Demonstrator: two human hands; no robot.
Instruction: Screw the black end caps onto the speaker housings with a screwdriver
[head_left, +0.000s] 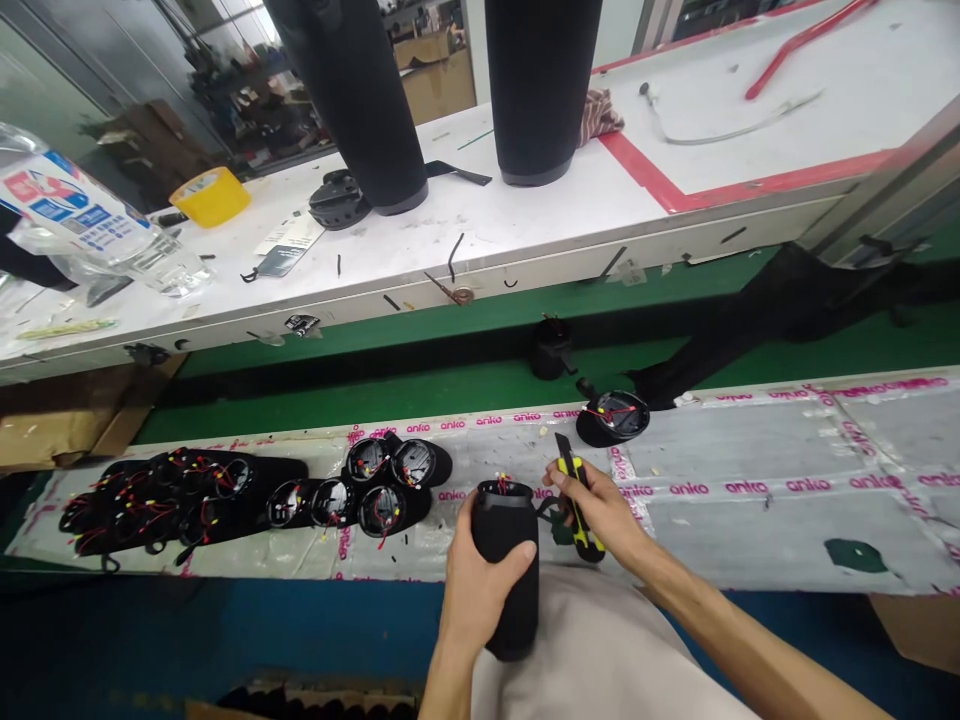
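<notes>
My left hand [474, 585] is wrapped round a black fabric-covered speaker cylinder [506, 560], held upright against my lap, with red and yellow wires showing in its open top. My right hand [600, 510] grips a yellow and black utility knife [576, 490], its blade end pointing up and away, just right of the cylinder's top. On the taped bench ahead lie several black round speaker parts [375, 485] with red wires, and one more speaker part [616, 416] lies alone to the right.
A pile of black parts with red and yellow wires [157, 495] sits at the left of the taped bench [787, 470]. Beyond a green conveyor belt [465, 385], a white table [525, 215] carries two tall black cylinders [540, 90], yellow tape roll [210, 195] and a plastic bottle [82, 215].
</notes>
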